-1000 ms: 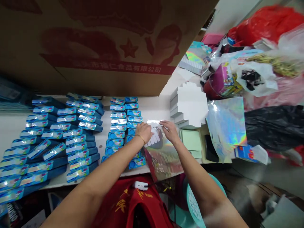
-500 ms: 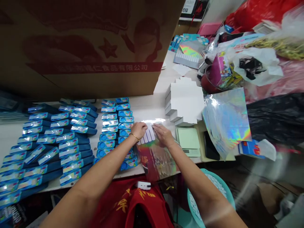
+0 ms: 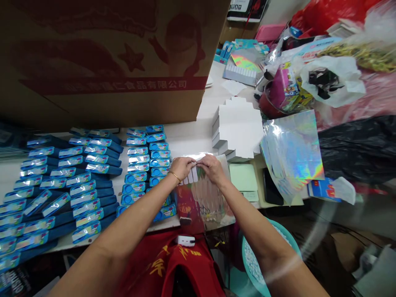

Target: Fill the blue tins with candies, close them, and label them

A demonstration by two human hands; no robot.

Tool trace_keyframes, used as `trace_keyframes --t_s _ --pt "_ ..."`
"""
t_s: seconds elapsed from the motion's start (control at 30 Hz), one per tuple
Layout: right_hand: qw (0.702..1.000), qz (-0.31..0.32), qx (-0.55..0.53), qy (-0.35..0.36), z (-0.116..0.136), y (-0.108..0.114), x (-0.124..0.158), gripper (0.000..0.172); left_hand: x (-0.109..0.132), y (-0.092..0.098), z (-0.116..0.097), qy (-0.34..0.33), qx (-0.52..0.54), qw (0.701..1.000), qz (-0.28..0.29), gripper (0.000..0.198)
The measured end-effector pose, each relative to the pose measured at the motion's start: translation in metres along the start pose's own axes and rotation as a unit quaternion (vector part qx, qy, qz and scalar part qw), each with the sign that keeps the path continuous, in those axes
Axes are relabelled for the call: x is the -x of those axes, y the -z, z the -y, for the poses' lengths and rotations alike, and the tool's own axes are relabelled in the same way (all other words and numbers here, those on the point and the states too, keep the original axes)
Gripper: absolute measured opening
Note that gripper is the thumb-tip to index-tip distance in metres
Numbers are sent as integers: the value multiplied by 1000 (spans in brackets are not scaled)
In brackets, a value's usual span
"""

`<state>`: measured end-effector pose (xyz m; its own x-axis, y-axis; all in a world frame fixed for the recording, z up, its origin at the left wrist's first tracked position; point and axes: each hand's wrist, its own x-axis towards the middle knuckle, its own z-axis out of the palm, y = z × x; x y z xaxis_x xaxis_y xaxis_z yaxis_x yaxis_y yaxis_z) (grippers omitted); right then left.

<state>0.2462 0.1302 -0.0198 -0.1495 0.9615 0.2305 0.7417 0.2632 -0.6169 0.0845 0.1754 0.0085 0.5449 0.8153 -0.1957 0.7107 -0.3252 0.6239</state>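
Observation:
A shiny, mirror-like sheet point(image 3: 213, 204) lies at the table's front edge, with a row of narrow white strips point(image 3: 190, 177) near its top left. Over these strips my left hand point(image 3: 182, 166), with a bracelet at the wrist, is closed in a pinch. My right hand point(image 3: 213, 168) pinches too, its fingertips meeting those of the left. Between them is a thin pale strip, mostly hidden by the fingers. Left of my hands, blue boxes point(image 3: 135, 177) stand in two close columns.
More blue boxes point(image 3: 89, 206) fill the left side. A large carton point(image 3: 123, 105) stands behind. To the right are stacked white card blanks point(image 3: 239, 128), a pale green scale point(image 3: 243, 177), a dark phone point(image 3: 272, 187) and iridescent sheets point(image 3: 293, 144). A turquoise basin point(image 3: 295, 237) sits below the edge.
My right hand has moved left and slightly up, off the sheet's right part, to meet the left fingertips. Fewer white strips show between the hands. The view has shifted slightly.

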Motion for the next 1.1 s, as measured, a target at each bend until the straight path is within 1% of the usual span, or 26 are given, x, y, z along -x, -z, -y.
trace_keyframes --t_s 0.1,0.23,0.37,0.47,0.53,0.6,0.67,0.73,0.77,0.8,0.87,0.9,0.93,0.97,1.0,1.03,1.1 --pt "997 3 69 29 2 1 9 23 -6 -3 0 25 16 999 13 22" --pt "989 19 125 75 -1 -2 21 31 -11 -7 6 40 81 996 20 21" --pt "989 6 131 69 1 -2 28 26 -14 -10 11 44 102 994 21 21" --pt "991 -2 126 45 20 14 31 21 -15 -11 10 53 59 997 11 21" --pt "993 -5 113 19 42 33 32 18 -15 -13 10 54 16 998 -3 23" --pt "997 -14 76 -25 66 53 31 15 -12 -12 12 44 -10 999 -12 24" --pt "997 -22 9 -79 87 67 27 14 -5 -9 17 25 7 999 -41 25" --pt "988 -32 -70 -137 100 69 19 13 9 -3 23 9 92 992 -85 29" --pt "979 -36 -112 -169 104 66 14 12 19 2 27 9 162 981 -102 32" --pt "965 -40 -158 -205 106 60 9 12 30 6 30 19 244 963 -109 36" --pt "923 -38 -260 -281 110 44 1 13 54 16 34 62 402 909 -93 47" --pt "897 -31 -310 -313 112 35 -3 14 65 21 36 86 459 880 -83 49" --pt "872 -23 -355 -337 115 24 -5 16 76 25 38 106 496 858 -79 49" --pt "850 -17 -390 -354 119 14 -6 17 85 28 41 122 515 844 -85 48" --pt "833 -12 -415 -366 123 3 -7 18 94 31 44 136 520 837 -99 47" --pt "821 -10 -430 -375 129 -8 -7 20 101 34 49 150 518 834 -120 46" --pt "810 -17 -434 -394 140 -34 -8 23 115 40 64 183 502 831 -155 42"
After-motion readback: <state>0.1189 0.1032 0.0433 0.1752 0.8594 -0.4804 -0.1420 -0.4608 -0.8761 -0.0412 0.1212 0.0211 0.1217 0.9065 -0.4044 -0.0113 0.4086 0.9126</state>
